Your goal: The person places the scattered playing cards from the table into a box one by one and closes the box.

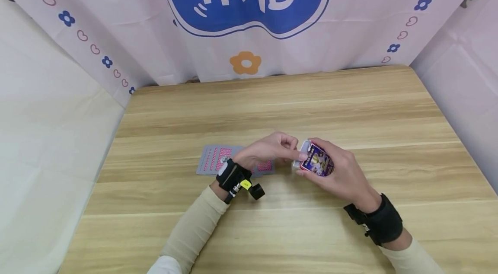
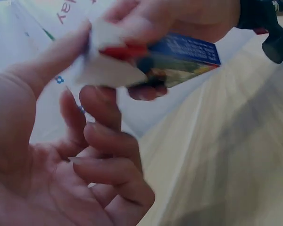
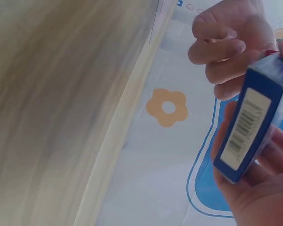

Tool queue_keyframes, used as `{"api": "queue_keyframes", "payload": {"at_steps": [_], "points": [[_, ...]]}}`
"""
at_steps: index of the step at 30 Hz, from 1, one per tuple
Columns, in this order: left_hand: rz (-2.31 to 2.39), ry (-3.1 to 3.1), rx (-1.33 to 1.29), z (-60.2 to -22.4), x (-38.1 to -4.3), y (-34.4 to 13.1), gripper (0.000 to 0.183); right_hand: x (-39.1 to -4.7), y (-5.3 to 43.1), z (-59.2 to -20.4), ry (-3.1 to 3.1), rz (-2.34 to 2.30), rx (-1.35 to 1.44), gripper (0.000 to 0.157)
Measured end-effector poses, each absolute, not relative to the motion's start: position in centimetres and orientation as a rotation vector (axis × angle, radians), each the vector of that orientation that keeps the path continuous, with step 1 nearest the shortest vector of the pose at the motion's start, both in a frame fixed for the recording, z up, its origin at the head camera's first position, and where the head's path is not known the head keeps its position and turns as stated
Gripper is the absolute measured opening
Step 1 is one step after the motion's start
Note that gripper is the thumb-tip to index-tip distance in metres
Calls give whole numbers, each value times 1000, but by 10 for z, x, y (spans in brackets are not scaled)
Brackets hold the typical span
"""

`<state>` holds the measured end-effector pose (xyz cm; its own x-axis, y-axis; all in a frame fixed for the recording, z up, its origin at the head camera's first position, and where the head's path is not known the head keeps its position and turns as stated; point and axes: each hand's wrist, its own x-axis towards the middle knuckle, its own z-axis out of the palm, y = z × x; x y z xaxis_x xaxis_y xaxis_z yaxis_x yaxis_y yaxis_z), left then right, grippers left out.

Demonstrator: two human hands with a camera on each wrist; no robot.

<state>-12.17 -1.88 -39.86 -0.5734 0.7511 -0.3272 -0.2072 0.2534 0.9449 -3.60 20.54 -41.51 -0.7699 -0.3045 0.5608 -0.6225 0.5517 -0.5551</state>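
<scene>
In the head view a small purple and blue card box (image 1: 318, 160) is tilted in my right hand (image 1: 344, 170), whose fingers and thumb grip its sides. The box's white flap (image 2: 111, 66) stands out at its end nearest the left hand. My left hand (image 1: 270, 148) pinches at this flap with thumb and index finger, the other fingers loosely curled. A barcode (image 3: 246, 128) shows on the box's blue narrow side in the right wrist view. Beneath the left wrist, playing cards (image 1: 212, 158) lie overlapped on the table, pink patterned backs up, partly hidden by the hand.
The wood-grain table (image 1: 272, 230) stretches around both hands. A white cloth (image 1: 140, 49) with a blue emblem and flowers hangs at its back edge, and pale cloths hang at both sides. Black straps (image 1: 383, 222) with small cameras circle the wrists.
</scene>
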Motion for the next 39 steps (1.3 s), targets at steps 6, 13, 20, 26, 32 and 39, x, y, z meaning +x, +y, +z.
{"api": "queue_keyframes", "payload": {"at_steps": [6,13,20,26,32,39], "points": [[1323,1857,559,-392,-123,-25,34,-36,206,-414,-2355,1106,765,77],[798,2515,452,-377,-129,-39,53,-37,206,-415,-2459,1036,726,77],[291,2778,333,-386,-124,-43,72,-37,205,-418,-2527,995,722,78],[296,2758,292,-390,-127,-44,61,-38,205,-418,-2555,961,736,78],[360,2727,316,-392,-133,-45,60,-38,205,-419,-2595,937,733,80],[570,2596,464,-379,-135,-51,49,-38,206,-421,-2630,923,715,80]]}}
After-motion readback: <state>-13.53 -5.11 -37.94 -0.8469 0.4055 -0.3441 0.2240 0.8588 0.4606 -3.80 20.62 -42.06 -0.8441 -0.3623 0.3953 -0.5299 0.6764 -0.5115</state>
